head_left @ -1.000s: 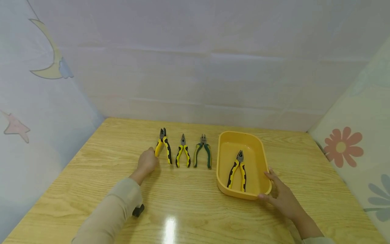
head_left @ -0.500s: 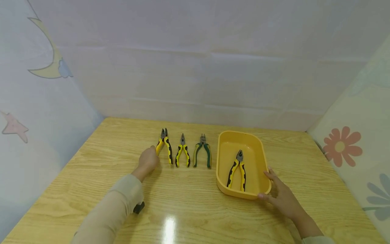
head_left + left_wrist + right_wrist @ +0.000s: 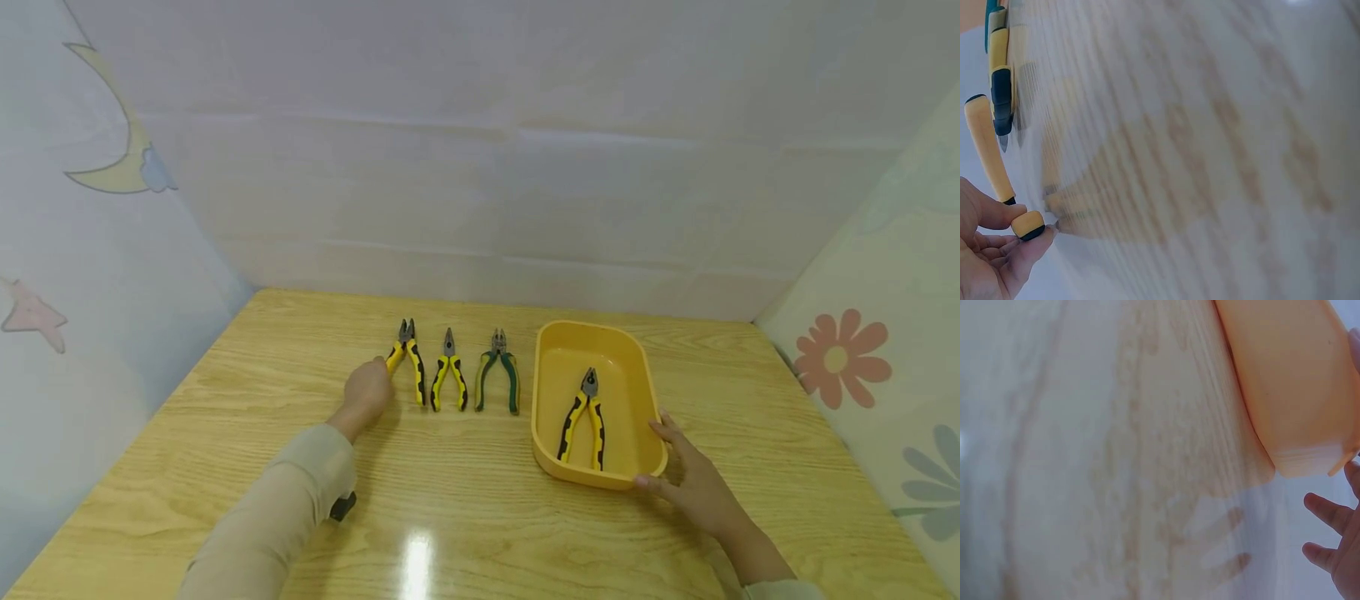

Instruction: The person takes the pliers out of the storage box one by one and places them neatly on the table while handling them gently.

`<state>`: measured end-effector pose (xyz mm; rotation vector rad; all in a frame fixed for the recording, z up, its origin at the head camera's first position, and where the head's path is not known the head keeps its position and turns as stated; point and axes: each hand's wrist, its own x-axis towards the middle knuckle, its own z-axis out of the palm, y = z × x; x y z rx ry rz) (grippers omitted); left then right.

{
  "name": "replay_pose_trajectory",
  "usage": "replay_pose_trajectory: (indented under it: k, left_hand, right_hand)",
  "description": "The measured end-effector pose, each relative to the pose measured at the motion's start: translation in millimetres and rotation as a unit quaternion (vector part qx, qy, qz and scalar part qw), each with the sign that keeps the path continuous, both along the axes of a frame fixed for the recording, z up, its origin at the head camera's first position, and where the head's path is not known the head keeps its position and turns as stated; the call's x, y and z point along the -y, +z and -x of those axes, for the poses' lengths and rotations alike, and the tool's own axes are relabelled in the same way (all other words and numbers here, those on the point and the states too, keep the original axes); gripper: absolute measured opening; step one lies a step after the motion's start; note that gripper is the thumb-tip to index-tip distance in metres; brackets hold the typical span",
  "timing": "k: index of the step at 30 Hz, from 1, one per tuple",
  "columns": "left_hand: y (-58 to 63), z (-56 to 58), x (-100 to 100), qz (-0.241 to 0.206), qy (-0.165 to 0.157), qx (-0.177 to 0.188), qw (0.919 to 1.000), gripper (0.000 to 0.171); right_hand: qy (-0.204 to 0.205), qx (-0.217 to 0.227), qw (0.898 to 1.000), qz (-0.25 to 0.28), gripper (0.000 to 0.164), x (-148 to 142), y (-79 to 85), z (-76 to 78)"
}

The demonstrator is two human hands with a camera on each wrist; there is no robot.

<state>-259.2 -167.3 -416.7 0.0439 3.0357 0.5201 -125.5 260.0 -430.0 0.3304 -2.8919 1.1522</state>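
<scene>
In the head view my left hand (image 3: 369, 387) pinches one handle of yellow-and-black combination pliers (image 3: 417, 375), whose jaws stand apart and point away from me. The left wrist view shows that handle's end (image 3: 1027, 225) between thumb and fingers, with the other handle (image 3: 989, 149) free. To their right lie smaller long-nose pliers (image 3: 449, 346) and green-handled pliers (image 3: 514, 385). My right hand (image 3: 701, 492) holds the near right corner of a yellow tray (image 3: 538, 400), thumb in front and index finger at the side rim. Inside lies another pair of yellow-and-black pliers (image 3: 598, 433).
All this stands on a wood-grain table (image 3: 450, 517). A pale cloth backdrop (image 3: 480, 208) rises behind its far edge, with printed side panels left and right. A black strap piece (image 3: 343, 506) shows under the left cuff.
My left hand and the pliers it grips have shifted slightly to the right, closer to the long-nose pliers. The right hand and the tray stay in place.
</scene>
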Motion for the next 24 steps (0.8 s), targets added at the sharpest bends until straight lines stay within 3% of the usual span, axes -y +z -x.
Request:
replay_pose_trajectory:
  k: [16,24]
  left_hand:
    - [-0.3,2.9,-3.5,0.025,-0.009,0.007,0.9996,0.018]
    - [1.7,3.8,-5.6,0.043,-0.009,0.012,0.9990,0.021]
  right_hand:
    - [-0.001,0.003,1.000,0.007,0.077,1.1,-1.4,-0.5]
    - [0.002,0.001,1.000,0.014,0.077,1.6,-0.2,-0.1]
